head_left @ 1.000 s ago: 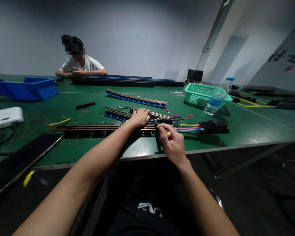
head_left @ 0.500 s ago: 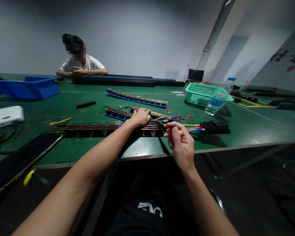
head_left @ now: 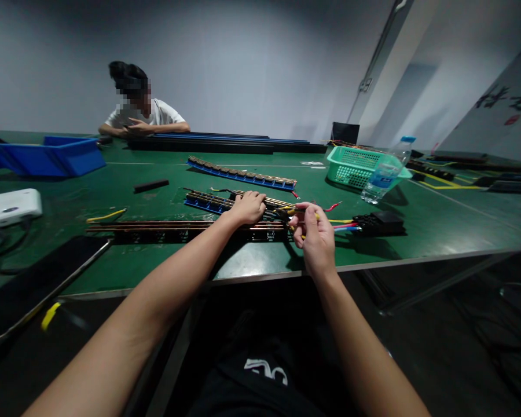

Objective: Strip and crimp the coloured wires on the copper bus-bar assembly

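Observation:
My left hand (head_left: 248, 208) is closed over a dark strip with brass-coloured bars (head_left: 280, 201), pressing on its left part. My right hand (head_left: 316, 234) grips yellow-handled pliers (head_left: 303, 236); their tip is at the wires by the strip's right end, though fingers hide much of it. Beside my left hand lies a blue-based strip with metal bars (head_left: 206, 201). In front runs a long black rail with copper bars (head_left: 169, 225). Its coloured wires lead right to a black connector block (head_left: 380, 223). A red wire end (head_left: 333, 207) sticks out behind my right hand.
Another blue-based strip (head_left: 243, 173) lies farther back. A green basket (head_left: 351, 168) and a water bottle (head_left: 384, 176) stand at right. At left are a blue bin (head_left: 47, 156), a white box (head_left: 13, 207) and a black panel (head_left: 47, 278). Across the table sits a person (head_left: 147, 116).
My right hand has moved slightly left and up with the pliers, turning them closer to the wires. My left hand has stayed in place on the strip.

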Tool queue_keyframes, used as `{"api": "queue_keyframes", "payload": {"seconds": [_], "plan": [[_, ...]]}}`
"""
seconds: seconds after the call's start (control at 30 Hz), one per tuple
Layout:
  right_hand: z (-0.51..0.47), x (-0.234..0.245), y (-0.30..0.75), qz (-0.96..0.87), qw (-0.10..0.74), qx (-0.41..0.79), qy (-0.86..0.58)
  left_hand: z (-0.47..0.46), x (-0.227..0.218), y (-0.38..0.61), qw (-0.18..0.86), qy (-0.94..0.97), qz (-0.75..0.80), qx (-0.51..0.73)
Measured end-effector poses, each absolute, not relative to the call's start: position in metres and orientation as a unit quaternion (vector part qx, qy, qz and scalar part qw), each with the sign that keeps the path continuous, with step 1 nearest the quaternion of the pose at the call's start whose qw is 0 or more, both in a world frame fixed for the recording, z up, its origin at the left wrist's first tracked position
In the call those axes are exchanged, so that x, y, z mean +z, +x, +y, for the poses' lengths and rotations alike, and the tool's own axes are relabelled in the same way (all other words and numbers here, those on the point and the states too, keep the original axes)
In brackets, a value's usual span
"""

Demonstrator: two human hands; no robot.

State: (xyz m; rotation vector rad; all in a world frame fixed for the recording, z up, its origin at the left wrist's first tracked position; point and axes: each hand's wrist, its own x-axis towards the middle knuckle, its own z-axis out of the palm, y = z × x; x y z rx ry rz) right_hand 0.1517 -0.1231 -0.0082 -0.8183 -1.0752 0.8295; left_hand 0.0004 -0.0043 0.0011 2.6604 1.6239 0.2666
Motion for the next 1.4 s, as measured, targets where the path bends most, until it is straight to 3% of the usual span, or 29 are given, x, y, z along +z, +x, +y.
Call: {"api": "queue_keyframes", "payload": {"seconds": [0.57,0.77,0.87,0.97,1.13,1.27,1.4], "plan": [[-0.113,-0.002,0.159,-0.528,0.650,0.368,-0.404,-0.003,-0.001,-0.001,0.007,0.851,0.516,0.093],[-0.127,-0.011,0.156,-0.745,0.484,0.183,-0.421,-0.004,0.000,0.000,0.014,0.849,0.520,0.094],[-0.133,-0.015,0.151,-0.783,0.436,0.151,-0.416,-0.003,0.001,0.002,0.014,0.845,0.527,0.088],[-0.137,-0.015,0.153,-0.741,0.486,0.186,-0.424,-0.004,0.002,0.002,0.013,0.846,0.526,0.086],[-0.145,-0.009,0.172,-0.566,0.672,0.291,-0.380,-0.006,0.003,0.001,0.014,0.849,0.521,0.087],[-0.154,0.001,0.197,-0.471,0.764,0.252,-0.361,-0.006,0.004,0.001,0.014,0.847,0.525,0.081],[-0.154,0.010,0.222,-0.431,0.789,0.214,-0.382,-0.005,0.003,0.001,0.011,0.846,0.528,0.078]]}}
